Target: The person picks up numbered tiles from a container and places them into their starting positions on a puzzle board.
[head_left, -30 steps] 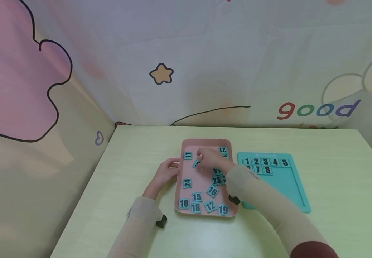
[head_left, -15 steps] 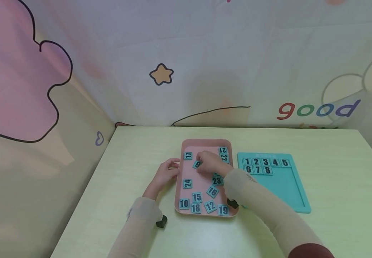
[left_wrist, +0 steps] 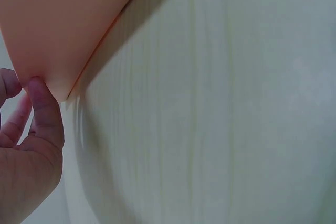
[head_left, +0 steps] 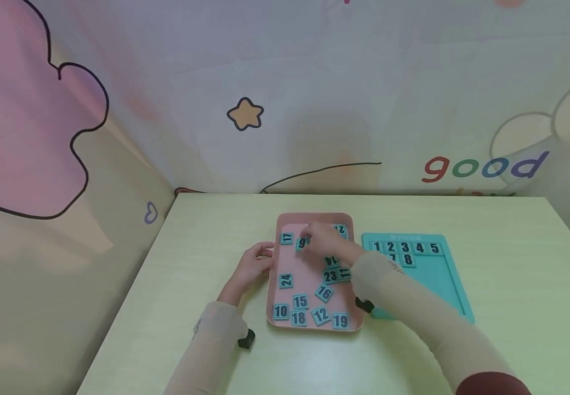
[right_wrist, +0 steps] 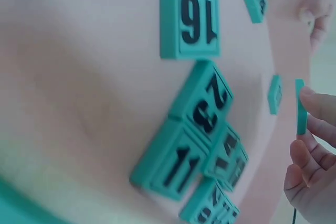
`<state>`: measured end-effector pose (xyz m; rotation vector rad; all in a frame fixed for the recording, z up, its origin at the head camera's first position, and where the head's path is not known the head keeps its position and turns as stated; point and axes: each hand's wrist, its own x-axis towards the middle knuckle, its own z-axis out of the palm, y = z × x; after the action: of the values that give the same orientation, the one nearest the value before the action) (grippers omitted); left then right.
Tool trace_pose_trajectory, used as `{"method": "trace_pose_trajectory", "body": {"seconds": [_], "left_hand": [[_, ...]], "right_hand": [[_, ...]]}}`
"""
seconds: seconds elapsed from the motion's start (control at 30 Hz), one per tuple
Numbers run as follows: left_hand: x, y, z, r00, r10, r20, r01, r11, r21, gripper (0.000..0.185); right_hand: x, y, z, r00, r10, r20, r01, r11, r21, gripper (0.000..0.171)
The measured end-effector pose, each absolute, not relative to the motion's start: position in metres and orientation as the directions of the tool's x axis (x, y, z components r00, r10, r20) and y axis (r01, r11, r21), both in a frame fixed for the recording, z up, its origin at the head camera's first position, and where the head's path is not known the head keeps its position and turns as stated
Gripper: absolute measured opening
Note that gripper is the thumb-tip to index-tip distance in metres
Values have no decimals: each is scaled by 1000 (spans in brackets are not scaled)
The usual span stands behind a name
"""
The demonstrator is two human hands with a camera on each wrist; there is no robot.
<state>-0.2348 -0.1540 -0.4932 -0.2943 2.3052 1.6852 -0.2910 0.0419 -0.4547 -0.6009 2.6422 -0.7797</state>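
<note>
We are putting number tiles in order, it seems. Our right hand (head_left: 324, 241) pinches the 9 tile (head_left: 300, 243) between thumb and fingers, and the gap there is just as wide as the tile. The 9 is over the far left part of the pink tray (head_left: 314, 218), and from the right wrist it looks lifted up. Our left hand (head_left: 250, 267) is loose, with its fingers a bit bent. They touch the left edge of the tray and hold no tile.

What is done? On the blue board (head_left: 442, 285), to the right, the far row goes from the 1 tile (head_left: 377, 246) to the 5 tile (head_left: 434, 248). In the next row we see the 7 tile (head_left: 391, 258) and the 8 tile (head_left: 406, 260). The right sleeve (head_left: 376, 274) hides the spot left of the 7, so we cannot tell what is there.

What is left? The 9 is not on the board yet. The 10 tile (head_left: 281, 311) waits in the near left corner of the tray, close to the 18 tile (head_left: 298, 317). Many more lie around, like the 24 tile (head_left: 286, 281) and the 16 tile (head_left: 324, 293). Our right hand covers some, so we cannot count them all. We think less than half is done.
</note>
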Motion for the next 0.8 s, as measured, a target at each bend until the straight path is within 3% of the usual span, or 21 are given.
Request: {"method": "trace_pose_trajectory", "body": {"seconds": [0.37, 0.57, 0.8], "left_hand": [[-233, -154, -488, -935, 4, -356, -338, 302, 891, 40], [-222, -147, -465, -937, 10, -350, -329, 317, 890, 42], [-235, -152, -493, -937, -15, -350, -337, 314, 888, 39]], "right_hand": [[-286, 87, -433, -803, -595, -1, -507, 684, -524, 31], [-280, 118, -425, -851, -525, -12, -413, 684, -601, 34], [-271, 157, -427, -899, -437, -20, -329, 706, -627, 35]]}}
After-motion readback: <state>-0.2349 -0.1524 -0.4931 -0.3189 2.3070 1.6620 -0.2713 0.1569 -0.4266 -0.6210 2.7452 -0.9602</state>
